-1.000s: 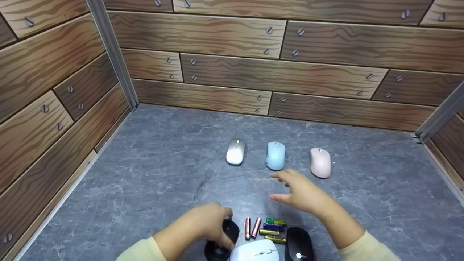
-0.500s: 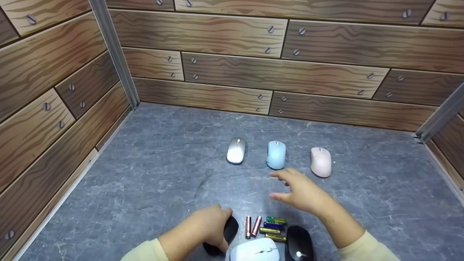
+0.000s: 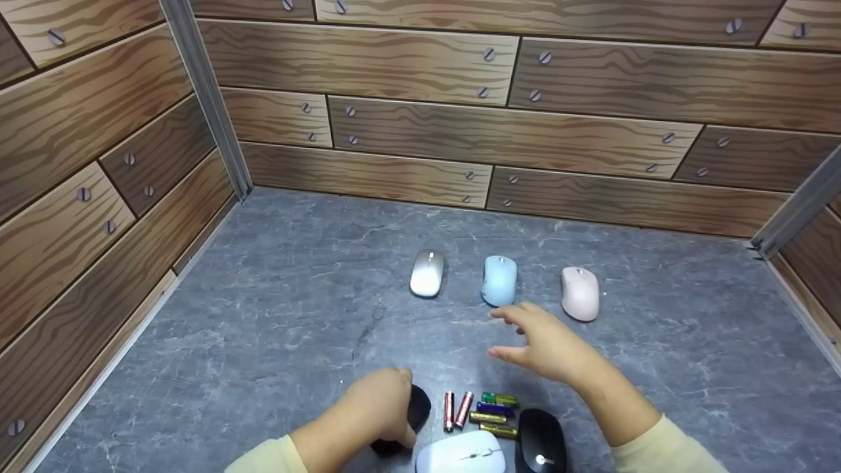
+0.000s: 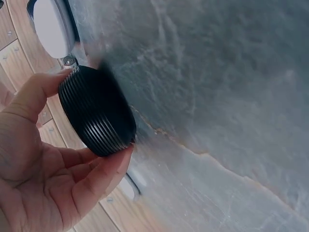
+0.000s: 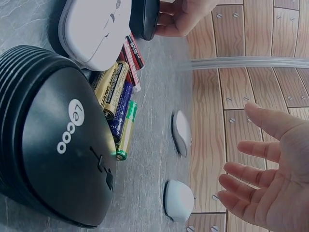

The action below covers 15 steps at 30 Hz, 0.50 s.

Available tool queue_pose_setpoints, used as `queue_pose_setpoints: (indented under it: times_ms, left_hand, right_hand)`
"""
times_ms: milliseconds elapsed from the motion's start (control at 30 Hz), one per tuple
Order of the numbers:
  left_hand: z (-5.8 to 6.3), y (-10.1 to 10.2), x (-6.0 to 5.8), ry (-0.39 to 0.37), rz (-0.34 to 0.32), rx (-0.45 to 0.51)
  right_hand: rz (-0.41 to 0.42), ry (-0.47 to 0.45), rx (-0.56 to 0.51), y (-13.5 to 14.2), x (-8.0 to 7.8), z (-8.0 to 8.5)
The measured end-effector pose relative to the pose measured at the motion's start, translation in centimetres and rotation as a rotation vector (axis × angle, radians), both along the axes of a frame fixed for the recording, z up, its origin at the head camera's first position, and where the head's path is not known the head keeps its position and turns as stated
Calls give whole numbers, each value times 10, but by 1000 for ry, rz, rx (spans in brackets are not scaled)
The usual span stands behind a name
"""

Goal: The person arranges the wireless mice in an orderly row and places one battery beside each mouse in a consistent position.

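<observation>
Wood-patterned walls [image 3: 420, 118] are enclosing a grey marbled table [image 3: 263, 289]. The left hand [image 3: 381, 404] is gripping a black mouse [image 3: 420, 408] left of the batteries [image 3: 488, 417]. The right hand [image 3: 542, 345], thumb and fingers parted, is hovering unladen near the blue mouse [image 3: 499, 280].

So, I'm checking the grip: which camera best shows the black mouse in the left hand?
The left wrist view: the black mouse appears large, its ribbed edge facing the camera, held by the left hand. The head view shows it from above, partly covered by that hand; the right wrist view shows only part, cut off at the top.
</observation>
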<state>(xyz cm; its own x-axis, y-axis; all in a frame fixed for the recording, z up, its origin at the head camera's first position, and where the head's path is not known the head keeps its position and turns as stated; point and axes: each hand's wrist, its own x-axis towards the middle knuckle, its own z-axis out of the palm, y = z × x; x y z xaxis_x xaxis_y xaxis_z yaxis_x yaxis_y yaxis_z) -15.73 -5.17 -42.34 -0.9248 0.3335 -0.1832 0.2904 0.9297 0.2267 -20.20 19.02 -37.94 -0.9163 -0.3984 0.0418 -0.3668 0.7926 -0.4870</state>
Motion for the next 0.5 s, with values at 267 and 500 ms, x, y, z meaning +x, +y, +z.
queue_pose_setpoints:
  times_ms: [267, 500]
  left_hand:
    - [6, 1, -14, -1, 28, 48]
    - [11, 7, -39, -16, 104, 137]
  right_hand:
    - [6, 4, -12, -1, -7, 2]
    - [-1, -4, -13, -3, -17, 9]
